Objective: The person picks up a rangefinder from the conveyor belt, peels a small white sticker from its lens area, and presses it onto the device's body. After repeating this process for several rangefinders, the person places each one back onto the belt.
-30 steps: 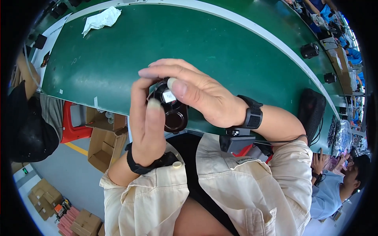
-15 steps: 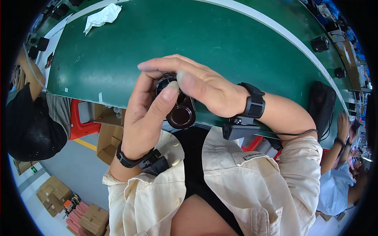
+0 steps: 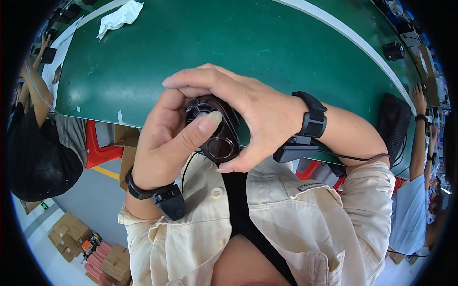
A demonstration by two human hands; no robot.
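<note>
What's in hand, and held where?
The dark device: the left hand grips its upper round end, thumb across the face; the right hand curves around it, its grip unclear.

Green table (image 3: 286, 57) with a crumpled white sheet (image 3: 119, 20), perhaps paper, and black case (image 3: 394, 125)

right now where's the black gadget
Near the middle of the head view, the black gadget is in the left hand, the right hand curved around it, above the green table's near edge.
</note>
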